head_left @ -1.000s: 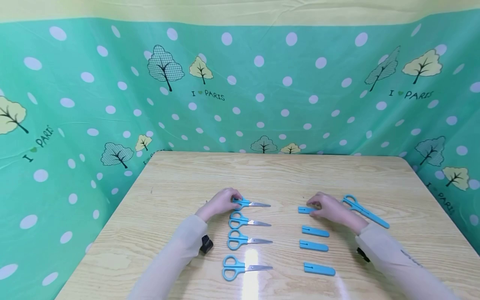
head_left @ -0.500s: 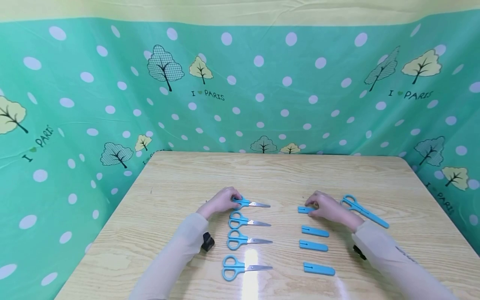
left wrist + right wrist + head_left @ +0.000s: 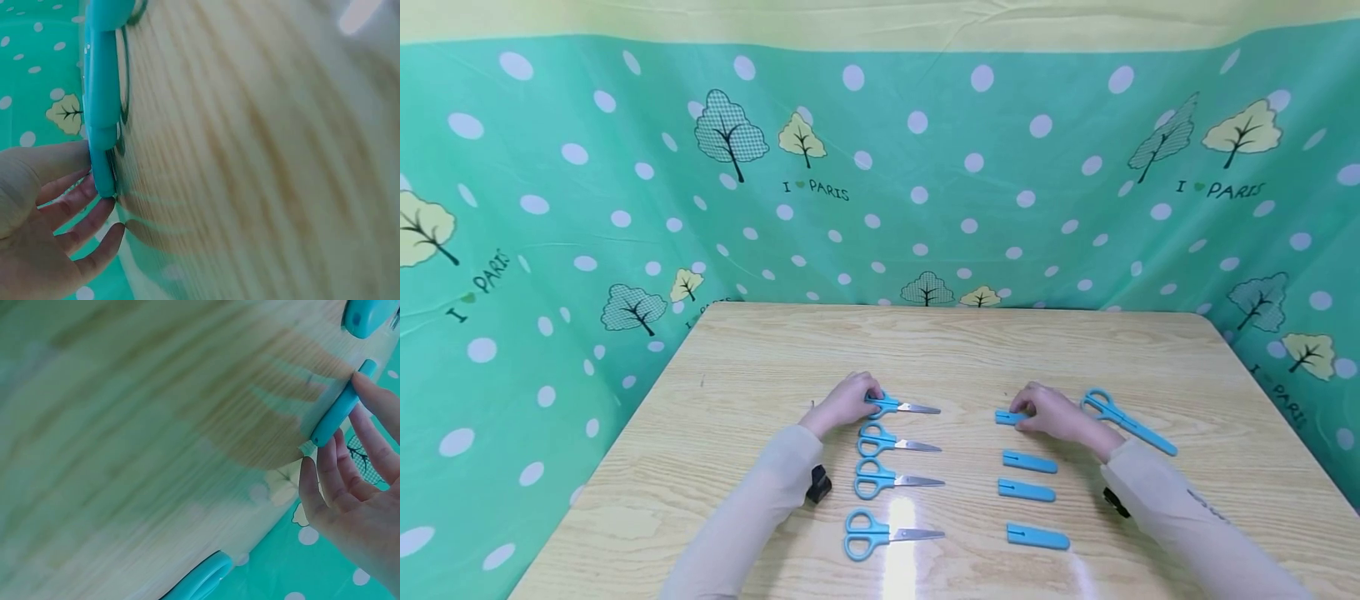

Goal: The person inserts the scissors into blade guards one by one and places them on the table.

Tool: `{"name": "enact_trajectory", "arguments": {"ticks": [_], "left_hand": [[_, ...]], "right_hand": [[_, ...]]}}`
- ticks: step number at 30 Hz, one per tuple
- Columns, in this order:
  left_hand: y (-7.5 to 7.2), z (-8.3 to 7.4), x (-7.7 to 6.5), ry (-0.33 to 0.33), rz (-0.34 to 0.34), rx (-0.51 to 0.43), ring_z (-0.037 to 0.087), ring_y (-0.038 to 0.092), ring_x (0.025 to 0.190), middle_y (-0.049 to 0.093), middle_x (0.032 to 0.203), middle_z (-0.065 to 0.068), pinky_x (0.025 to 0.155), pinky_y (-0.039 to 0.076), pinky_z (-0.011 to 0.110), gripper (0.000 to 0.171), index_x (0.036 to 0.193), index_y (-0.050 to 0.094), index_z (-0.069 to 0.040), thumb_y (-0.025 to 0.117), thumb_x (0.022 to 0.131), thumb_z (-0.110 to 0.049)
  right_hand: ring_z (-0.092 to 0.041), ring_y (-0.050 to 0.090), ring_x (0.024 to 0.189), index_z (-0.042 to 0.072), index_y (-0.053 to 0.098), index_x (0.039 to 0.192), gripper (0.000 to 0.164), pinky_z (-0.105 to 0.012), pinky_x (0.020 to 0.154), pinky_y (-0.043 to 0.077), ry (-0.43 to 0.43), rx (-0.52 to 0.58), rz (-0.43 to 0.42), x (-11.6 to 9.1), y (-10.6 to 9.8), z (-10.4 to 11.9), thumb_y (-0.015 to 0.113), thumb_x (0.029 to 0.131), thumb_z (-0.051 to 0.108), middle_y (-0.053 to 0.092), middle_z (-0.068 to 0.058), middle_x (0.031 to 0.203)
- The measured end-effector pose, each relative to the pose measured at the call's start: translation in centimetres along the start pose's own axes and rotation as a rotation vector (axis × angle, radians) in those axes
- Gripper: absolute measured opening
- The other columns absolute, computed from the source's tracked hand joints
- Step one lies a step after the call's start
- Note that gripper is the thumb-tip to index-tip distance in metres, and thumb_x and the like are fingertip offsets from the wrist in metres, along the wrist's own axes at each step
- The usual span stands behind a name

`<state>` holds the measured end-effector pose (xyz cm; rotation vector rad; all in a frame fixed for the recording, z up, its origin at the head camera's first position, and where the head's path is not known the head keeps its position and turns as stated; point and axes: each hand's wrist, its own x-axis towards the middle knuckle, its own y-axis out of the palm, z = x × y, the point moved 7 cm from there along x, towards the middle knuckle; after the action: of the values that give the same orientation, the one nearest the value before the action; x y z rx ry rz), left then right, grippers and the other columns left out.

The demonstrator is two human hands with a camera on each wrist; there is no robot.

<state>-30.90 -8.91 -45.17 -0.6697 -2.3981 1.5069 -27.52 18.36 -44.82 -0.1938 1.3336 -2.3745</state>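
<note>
My left hand (image 3: 847, 400) pinches the blue handles of the farthest pair of scissors (image 3: 919, 408), whose bare metal blades point right along the table. In the left wrist view, thumb and fingers meet the edge of the blue handle (image 3: 103, 169). Across from it, my right hand (image 3: 1054, 414) pinches the farthest blue scissors cover (image 3: 1006, 417); its slotted end faces left and the hand hides the rest. The right wrist view has this cover (image 3: 340, 415) between thumb and fingertips, at the tabletop. Scissors and cover are apart.
Three more blue-handled scissors (image 3: 880, 481) lie in a column nearer me, blades to the right. Three matching covers (image 3: 1027, 491) lie opposite. A covered pair of scissors (image 3: 1131, 422) rests slantwise beyond my right hand. A green dotted curtain (image 3: 880, 167) surrounds the wooden table (image 3: 955, 342).
My right hand has shifted very slightly left, still on the cover. The left hand stays at the scissors' handles, its forearm moved a little to the right. The other scissors and covers have not moved.
</note>
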Motion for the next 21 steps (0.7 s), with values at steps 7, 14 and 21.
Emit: {"name": "enact_trajectory", "arguments": {"ticks": [7, 14, 21], "left_hand": [[-0.16, 0.1, 0.16, -0.004, -0.009, 0.048, 0.015, 0.048, 0.081, 0.057, 0.082, 0.0, 0.074, 0.042, 0.03, 0.01, 0.084, 0.063, -0.007, 0.067, 0.078, -0.013], [-0.39, -0.45, -0.21, 0.002, -0.019, 0.092, 0.018, 0.053, 0.085, 0.061, 0.086, 0.003, 0.08, 0.042, 0.035, 0.013, 0.09, 0.063, -0.006, 0.066, 0.079, -0.013], [-0.65, -0.72, -0.79, -0.008, -0.035, 0.089, 0.016, 0.053, 0.082, 0.063, 0.087, 0.001, 0.079, 0.042, 0.033, 0.014, 0.091, 0.063, -0.008, 0.065, 0.079, -0.015]], "right_hand": [[-0.014, 0.052, 0.075, 0.002, 0.061, 0.087, 0.015, -0.029, 0.066, 0.047, -0.017, -0.004, 0.015, 0.35, 0.35, 0.06, 0.068, 0.074, 0.006, 0.055, -0.001, 0.082], [-0.012, 0.05, 0.071, 0.002, 0.061, 0.087, 0.015, -0.026, 0.062, 0.044, -0.006, 0.012, 0.008, 0.27, 0.34, -0.24, 0.067, 0.074, 0.007, 0.056, 0.0, 0.078], [-0.012, 0.053, 0.074, 0.004, 0.061, 0.09, 0.014, -0.026, 0.063, 0.046, 0.039, 0.052, -0.017, -0.2, 0.04, -0.38, 0.065, 0.077, 0.008, 0.058, 0.001, 0.08]]}}
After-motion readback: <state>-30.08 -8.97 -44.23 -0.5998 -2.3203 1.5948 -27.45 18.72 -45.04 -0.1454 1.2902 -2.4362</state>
